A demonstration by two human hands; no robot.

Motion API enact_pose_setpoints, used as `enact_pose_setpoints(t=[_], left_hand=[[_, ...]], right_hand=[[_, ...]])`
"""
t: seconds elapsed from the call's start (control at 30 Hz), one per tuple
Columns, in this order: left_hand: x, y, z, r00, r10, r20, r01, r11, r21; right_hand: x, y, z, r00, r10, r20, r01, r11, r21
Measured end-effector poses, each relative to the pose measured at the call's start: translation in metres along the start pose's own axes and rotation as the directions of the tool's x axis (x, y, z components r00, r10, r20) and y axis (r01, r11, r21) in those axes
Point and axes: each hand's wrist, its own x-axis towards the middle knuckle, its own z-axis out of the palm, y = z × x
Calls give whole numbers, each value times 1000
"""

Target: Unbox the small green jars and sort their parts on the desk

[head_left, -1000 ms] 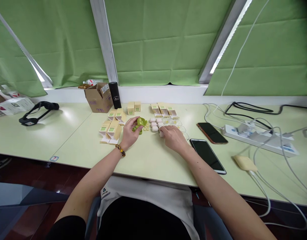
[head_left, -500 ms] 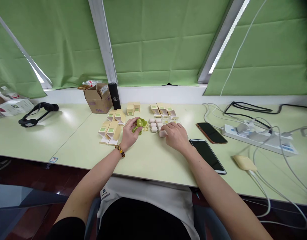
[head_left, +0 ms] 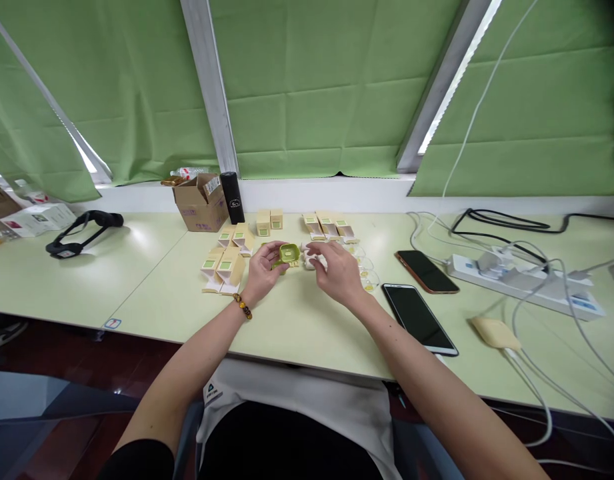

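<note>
My left hand (head_left: 263, 273) is closed around a small light-green case cover (head_left: 289, 253), whose hollow side faces up. A beaded bracelet circles that wrist. Just to the right, my right hand (head_left: 335, 272) is bent with thumb and fingers pinched around a small white rounded case (head_left: 311, 261), largely hidden by the fingers. More white cases lie beneath and beside this hand, so their outlines run together. Small yellow pieces (head_left: 295, 264) lie by the green cover. To the right of my right hand, several clear pieces with yellow bits (head_left: 369, 280) lie on the table.
Opened cream boxes (head_left: 230, 267) stand left of my hands, with more cream boxes (head_left: 327, 225) behind. A phone (head_left: 419, 319), a second phone (head_left: 427, 271) and a power strip (head_left: 527, 283) with cables lie right. A cardboard box (head_left: 201, 203) and black bottle (head_left: 232, 198) stand at the back.
My right hand has moved left from the white cases to beside the green cover, uncovering the clear pieces. The green cover has been turned so its hollow shows. The view has shifted slightly.
</note>
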Motion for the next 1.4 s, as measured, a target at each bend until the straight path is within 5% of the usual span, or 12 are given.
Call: enact_pose_setpoints(t=[0.2,0.4,0.77,1.03,1.17,1.4], left_hand=[[0,3,0,999,-31,10,31,999,-13],[-2,-1,1,990,-100,98,100,995,9],[-8,5,6,969,-91,229,39,974,223],[-8,10,2,975,217,54,-215,840,499],[-9,14,3,920,383,76,-344,700,626],[-6,11,4,878,464,118,-405,589,700]], right_hand=[[2,-15,35,995,87,-46,-51,856,514],[-13,-12,54,983,92,-159,-10,892,452],[-14,-18,49,977,57,-205,44,888,457],[-16,-18,41,977,85,-194,27,860,510],[-17,-10,47,979,60,-196,49,860,509],[-16,-5,50,971,20,-236,99,871,481]])
